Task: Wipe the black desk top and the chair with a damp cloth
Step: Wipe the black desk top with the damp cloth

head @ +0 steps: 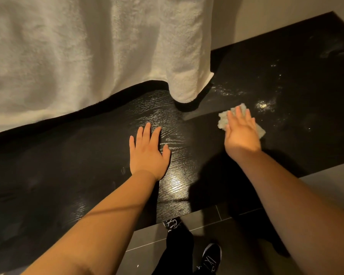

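Right hand (241,132) pressed flat, fingers spread, on the limp pale-green damp cloth (222,118), just beside the crumbs (263,105); probably bunches easily, so palm it.

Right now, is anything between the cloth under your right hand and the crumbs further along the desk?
Nothing visible: only bare black wood-grain desk top lies between the small pale cloth under the right hand and the pale crumbs. The white towel hangs further left.
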Demonstrator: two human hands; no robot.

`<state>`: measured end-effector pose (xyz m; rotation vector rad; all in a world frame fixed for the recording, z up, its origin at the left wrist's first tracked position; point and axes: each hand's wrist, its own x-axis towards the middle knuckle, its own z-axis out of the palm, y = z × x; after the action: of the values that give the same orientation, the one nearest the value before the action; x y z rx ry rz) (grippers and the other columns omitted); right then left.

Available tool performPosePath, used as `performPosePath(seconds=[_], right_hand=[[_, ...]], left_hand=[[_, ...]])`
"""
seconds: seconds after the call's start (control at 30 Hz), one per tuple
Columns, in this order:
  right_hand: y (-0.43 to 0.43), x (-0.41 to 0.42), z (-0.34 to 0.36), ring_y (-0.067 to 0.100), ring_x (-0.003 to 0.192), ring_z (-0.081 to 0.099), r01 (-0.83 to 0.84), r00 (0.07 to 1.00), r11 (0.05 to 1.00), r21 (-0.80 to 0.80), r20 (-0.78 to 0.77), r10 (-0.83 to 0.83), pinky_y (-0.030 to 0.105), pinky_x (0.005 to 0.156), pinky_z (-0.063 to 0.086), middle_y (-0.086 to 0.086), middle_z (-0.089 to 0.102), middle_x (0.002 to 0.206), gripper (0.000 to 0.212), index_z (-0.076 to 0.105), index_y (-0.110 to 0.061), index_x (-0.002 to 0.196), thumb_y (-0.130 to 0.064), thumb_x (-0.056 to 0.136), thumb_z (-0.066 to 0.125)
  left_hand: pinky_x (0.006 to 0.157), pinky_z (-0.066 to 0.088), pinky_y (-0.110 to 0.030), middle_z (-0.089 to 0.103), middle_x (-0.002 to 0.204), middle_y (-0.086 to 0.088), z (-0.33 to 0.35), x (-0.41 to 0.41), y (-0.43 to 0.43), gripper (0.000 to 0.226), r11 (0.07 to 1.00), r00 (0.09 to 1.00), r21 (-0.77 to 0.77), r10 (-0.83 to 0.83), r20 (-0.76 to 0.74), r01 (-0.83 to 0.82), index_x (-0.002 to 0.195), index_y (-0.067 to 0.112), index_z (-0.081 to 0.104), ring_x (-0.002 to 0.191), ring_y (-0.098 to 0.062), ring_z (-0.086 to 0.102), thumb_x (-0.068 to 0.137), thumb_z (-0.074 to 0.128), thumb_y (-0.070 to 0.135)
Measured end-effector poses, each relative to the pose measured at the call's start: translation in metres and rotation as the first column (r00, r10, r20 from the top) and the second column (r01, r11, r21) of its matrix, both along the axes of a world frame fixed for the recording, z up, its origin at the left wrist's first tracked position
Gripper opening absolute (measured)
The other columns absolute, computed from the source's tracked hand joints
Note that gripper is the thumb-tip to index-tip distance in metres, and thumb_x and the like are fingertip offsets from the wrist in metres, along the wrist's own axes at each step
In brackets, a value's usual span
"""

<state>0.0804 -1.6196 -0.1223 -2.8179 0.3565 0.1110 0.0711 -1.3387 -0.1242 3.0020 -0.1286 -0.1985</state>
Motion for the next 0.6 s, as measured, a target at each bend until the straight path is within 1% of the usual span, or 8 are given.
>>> performPosePath(seconds=[0.03,0.1,0.17,0.23,0.3,0.37,0.5,0.6], right_hand=[[0.017,0.004,0.001,0.037,0.154,0.017,-0.053,0.999,0.999,-0.002,-0.009,0.053,0.044,0.126,0.009,0.013,0.019,0.169,0.057,0.032,-0.021,0.159,-0.017,0.102,0.042],[0.061,0.004,0.003,0.038,0.152,0.019,-0.309,0.95,0.951,-0.017,-0.045,0.308,0.048,0.126,0.015,0.016,0.017,0.167,0.064,0.031,-0.019,0.157,-0.013,0.095,0.048],[0.098,-0.004,0.004,0.037,0.156,0.004,-0.513,0.857,0.859,0.001,-0.05,0.512,0.05,0.128,0.008,0.012,0.006,0.171,0.066,0.02,-0.018,0.161,-0.021,0.101,0.047],[0.108,-0.007,0.003,0.032,0.158,-0.004,-0.558,0.83,0.83,0.014,-0.013,0.558,0.047,0.128,0.002,0.006,0.002,0.172,0.059,0.016,-0.022,0.163,-0.031,0.108,0.036],[0.09,0.001,0.002,0.03,0.158,-0.005,-0.511,0.859,0.859,-0.002,0.001,0.511,0.045,0.128,0.0,0.004,-0.002,0.173,0.058,0.012,-0.022,0.164,-0.032,0.11,0.031],[0.053,0.013,-0.003,0.03,0.158,-0.003,-0.38,0.925,0.924,-0.032,-0.017,0.379,0.043,0.127,-0.001,0.003,-0.002,0.173,0.058,0.012,-0.022,0.164,-0.031,0.11,0.027],[-0.027,0.006,-0.004,0.034,0.157,0.013,-0.087,0.995,0.996,-0.01,0.048,0.087,0.046,0.126,0.008,0.008,0.019,0.17,0.055,0.033,-0.015,0.16,-0.028,0.107,0.029],[-0.027,0.009,0.003,0.035,0.156,0.014,0.037,0.999,0.999,-0.003,0.023,-0.037,0.044,0.126,0.008,0.011,0.022,0.169,0.051,0.036,-0.015,0.158,-0.024,0.108,0.035]], left_hand=[[0.131,0.005,-0.055,0.011,0.177,-0.002,0.0,0.0,0.0,0.071,1.0,1.0,-0.001,-0.001,0.002,0.001,0.165,0.032,0.025,0.162,-0.026,0.005,0.099,0.025,0.059],[0.131,0.006,-0.055,0.011,0.176,-0.002,0.0,0.001,0.0,0.071,1.0,1.0,0.002,-0.003,0.009,0.003,0.165,0.032,0.026,0.162,-0.026,0.005,0.099,0.025,0.059],[0.131,0.006,-0.055,0.012,0.176,-0.002,-0.001,0.001,-0.001,0.072,1.0,1.0,0.003,-0.001,0.007,0.001,0.165,0.031,0.026,0.162,-0.026,0.005,0.099,0.025,0.059],[0.131,0.006,-0.055,0.012,0.176,-0.002,-0.002,0.001,0.0,0.072,1.0,1.0,0.001,0.0,0.013,0.0,0.164,0.031,0.027,0.162,-0.026,0.006,0.098,0.026,0.059],[0.13,0.008,-0.056,0.014,0.176,-0.003,-0.002,0.001,0.0,0.071,1.0,1.0,-0.005,-0.001,0.018,0.002,0.164,0.031,0.029,0.162,-0.027,0.008,0.098,0.028,0.058],[0.13,0.009,-0.056,0.015,0.176,-0.002,-0.001,0.001,0.0,0.07,1.0,1.0,-0.006,0.003,0.016,-0.003,0.163,0.031,0.029,0.162,-0.027,0.009,0.099,0.03,0.058],[0.13,0.008,-0.055,0.015,0.176,-0.003,0.0,0.001,-0.002,0.071,1.0,1.0,-0.007,0.001,0.017,-0.001,0.164,0.031,0.029,0.162,-0.027,0.009,0.098,0.027,0.059],[0.131,0.008,-0.055,0.014,0.176,-0.003,0.0,0.002,-0.001,0.072,1.0,1.0,0.0,0.003,0.011,-0.003,0.164,0.031,0.028,0.162,-0.027,0.008,0.098,0.026,0.059]])
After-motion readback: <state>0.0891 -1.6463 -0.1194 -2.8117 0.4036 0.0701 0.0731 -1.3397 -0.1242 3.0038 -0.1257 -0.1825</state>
